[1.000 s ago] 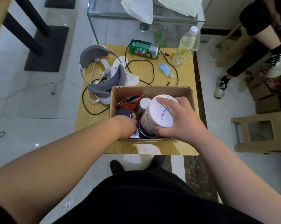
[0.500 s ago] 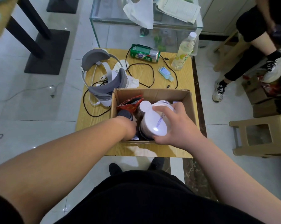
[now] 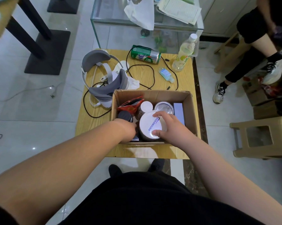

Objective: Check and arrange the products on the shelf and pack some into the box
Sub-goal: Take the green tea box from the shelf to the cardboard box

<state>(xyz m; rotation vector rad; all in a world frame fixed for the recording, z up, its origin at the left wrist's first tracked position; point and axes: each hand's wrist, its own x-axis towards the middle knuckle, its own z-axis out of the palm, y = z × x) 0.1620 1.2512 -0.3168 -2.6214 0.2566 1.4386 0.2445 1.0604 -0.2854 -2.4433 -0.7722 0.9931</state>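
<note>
An open cardboard box [image 3: 189, 101] sits on a small wooden table [image 3: 153, 151]. My right hand [image 3: 169, 127] grips a large white-lidded jar [image 3: 149, 124], which stands upright in the box's near middle. My left hand [image 3: 126, 129] reaches down into the box's near left corner, its fingers hidden below the rim. Also in the box are a dark-lidded jar [image 3: 125, 116], a red snack bag [image 3: 130, 105], a small white-capped bottle [image 3: 146, 106], a silver-topped can [image 3: 163, 107] and a grey-blue flat box [image 3: 179, 112].
Behind the box lie a grey headset [image 3: 104, 78] with black cables, a green can [image 3: 145, 54] on its side, a small sanitizer bottle [image 3: 165, 73] and a tall drink bottle [image 3: 184, 54]. A glass tank [image 3: 146, 26] stands beyond. A plastic stool [image 3: 260, 138] and a seated person's legs [image 3: 250, 51] are at right.
My right hand has lowered the white-lidded jar from a tilt to upright inside the box, uncovering the silver can and the flat box. My left hand stays in the near left corner.
</note>
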